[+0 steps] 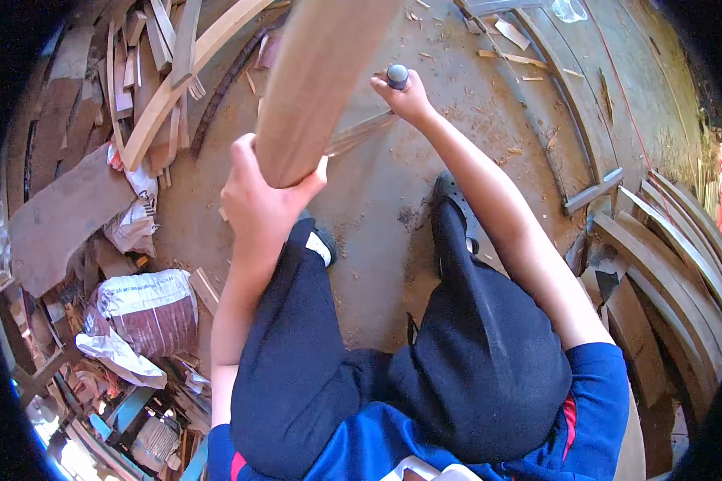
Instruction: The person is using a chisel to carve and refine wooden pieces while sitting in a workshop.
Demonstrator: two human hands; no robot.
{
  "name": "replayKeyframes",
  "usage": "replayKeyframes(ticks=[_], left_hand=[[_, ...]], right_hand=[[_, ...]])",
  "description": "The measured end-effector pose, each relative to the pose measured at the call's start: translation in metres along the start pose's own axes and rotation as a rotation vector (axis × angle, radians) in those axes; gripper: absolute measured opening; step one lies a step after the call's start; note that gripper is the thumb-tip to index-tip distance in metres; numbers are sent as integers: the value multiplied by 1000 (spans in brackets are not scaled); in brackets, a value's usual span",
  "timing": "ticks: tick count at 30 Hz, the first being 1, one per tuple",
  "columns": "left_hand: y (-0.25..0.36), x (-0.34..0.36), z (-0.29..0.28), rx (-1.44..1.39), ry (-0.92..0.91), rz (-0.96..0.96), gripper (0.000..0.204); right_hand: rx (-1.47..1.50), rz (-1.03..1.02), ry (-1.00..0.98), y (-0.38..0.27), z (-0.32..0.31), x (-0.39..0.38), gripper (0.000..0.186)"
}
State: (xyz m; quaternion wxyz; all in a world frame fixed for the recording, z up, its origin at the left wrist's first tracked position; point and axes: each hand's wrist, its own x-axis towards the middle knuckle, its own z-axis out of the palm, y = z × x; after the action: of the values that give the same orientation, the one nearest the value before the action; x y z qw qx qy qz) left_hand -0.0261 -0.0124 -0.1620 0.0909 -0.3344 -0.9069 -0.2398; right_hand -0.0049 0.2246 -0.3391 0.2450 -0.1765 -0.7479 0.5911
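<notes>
A long wooden board rises from the middle left toward the top of the view, with my left hand wrapped round its near end, thumb on the right side. Off to its right, my right hand is closed on a tool handle with a rounded grey end facing up; what the rest of the tool is, I cannot make out clearly. A narrow brownish strip runs at a slant between the board and my right hand, low behind them; I cannot tell if it is part of the tool.
Wood offcuts and a large flat sheet lie at the left, with a printed sack below them. Curved planks are stacked at the right, and long pieces lie farther back. Shavings are scattered over the concrete floor.
</notes>
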Motion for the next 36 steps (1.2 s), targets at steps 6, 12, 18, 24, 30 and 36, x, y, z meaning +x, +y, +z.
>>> replayKeyframes(ticks=[6, 12, 18, 24, 30, 36], left_hand=[[5, 5, 3, 112, -365, -4, 65], [6, 1, 1, -8, -37, -32, 65], [6, 9, 4, 162, -359, -49, 63], [-1, 7, 4, -143, 124, 51, 65], [-5, 4, 9, 17, -466, -172, 67], [-6, 4, 13, -260, 116, 51, 67]], right_hand=[[208, -74, 63, -2, 7, -2, 28], [1, 110, -50, -4, -4, -2, 22], [210, -89, 60, -6, 8, 0, 26], [28, 133, 37, -2, -1, 2, 24], [206, -87, 129, -2, 9, 4, 21], [33, 94, -7, 4, 1, 3, 25]])
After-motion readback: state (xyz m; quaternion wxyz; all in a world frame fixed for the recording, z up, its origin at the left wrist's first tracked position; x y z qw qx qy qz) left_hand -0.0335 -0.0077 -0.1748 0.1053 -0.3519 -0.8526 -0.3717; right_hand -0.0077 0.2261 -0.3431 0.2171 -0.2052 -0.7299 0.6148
